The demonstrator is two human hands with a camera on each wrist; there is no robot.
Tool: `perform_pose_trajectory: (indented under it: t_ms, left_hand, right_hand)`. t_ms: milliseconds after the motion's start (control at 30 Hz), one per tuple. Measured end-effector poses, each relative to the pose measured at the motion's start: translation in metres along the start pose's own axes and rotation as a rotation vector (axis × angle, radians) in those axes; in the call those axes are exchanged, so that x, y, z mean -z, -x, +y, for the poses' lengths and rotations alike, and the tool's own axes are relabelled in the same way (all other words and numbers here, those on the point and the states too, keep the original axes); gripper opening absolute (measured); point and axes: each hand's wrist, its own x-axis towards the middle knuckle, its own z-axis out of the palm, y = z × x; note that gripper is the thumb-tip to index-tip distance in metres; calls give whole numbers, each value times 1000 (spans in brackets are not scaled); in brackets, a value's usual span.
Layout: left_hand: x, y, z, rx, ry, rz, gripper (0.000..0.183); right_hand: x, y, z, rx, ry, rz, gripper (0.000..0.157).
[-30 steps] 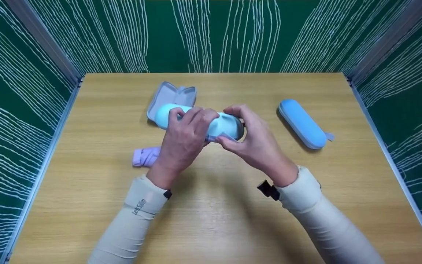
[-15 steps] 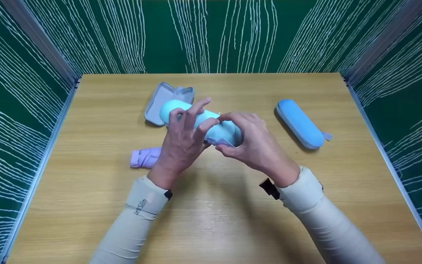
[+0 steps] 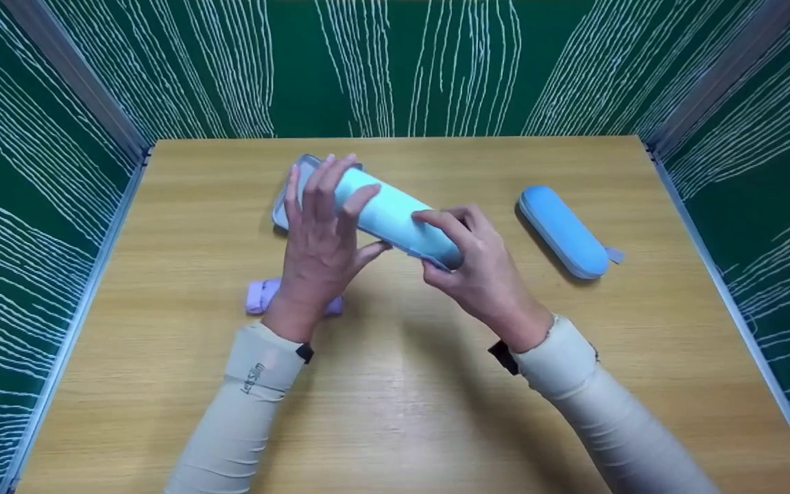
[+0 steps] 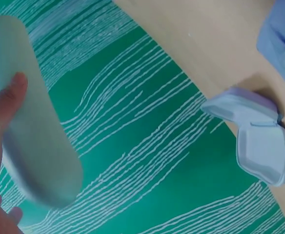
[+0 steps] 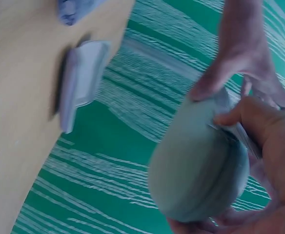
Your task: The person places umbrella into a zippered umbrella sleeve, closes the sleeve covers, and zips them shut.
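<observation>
A turquoise glasses case hangs tilted above the table, its left end higher in the head view. My right hand holds its right end, index finger on top and thumb along the lower edge. In the right wrist view that thumb presses by a small strap near the case's seam. My left hand is spread at the other end, fingers fairly straight and thumb stretched to the lower edge. Behind the left fingers lies a grey glasses case, lid open. A folded lilac bundle lies partly hidden under the left wrist.
A closed blue glasses case with a small tab lies on the right of the wooden table. Green panels with white lines stand around the back and sides.
The turquoise case has turned, its left end rising and swinging away from me. My left fingers have straightened and spread, moving toward its far end. The right hand keeps its hold.
</observation>
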Motion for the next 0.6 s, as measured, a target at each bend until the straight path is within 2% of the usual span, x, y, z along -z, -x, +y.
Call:
perform_pose_trajectory:
  t_ms: [67, 133, 333, 400, 467, 600]
  left_hand:
    - [2, 1, -5, 31, -8, -39, 97]
    - [4, 3, -9, 72, -26, -108, 97]
    - [12, 12, -24, 281, -48, -392, 94]
    - [15, 14, -28, 349, -38, -471, 94]
    - [18, 16, -32, 399, -23, -524, 95]
    - [20, 20, -37, 446, -15, -581, 96]
  right_hand:
    - [-2, 0, 8, -6, 34, 18, 61]
    - [-5, 0, 18, -20, 64, 30, 60]
    - [-8, -5, 58, -55, 141, 73, 59]
    - [-8, -7, 72, -95, 166, 75, 58]
    - [-10, -9, 86, -151, 180, 68, 56]
    - [-17, -10, 112, -230, 203, 61, 54]
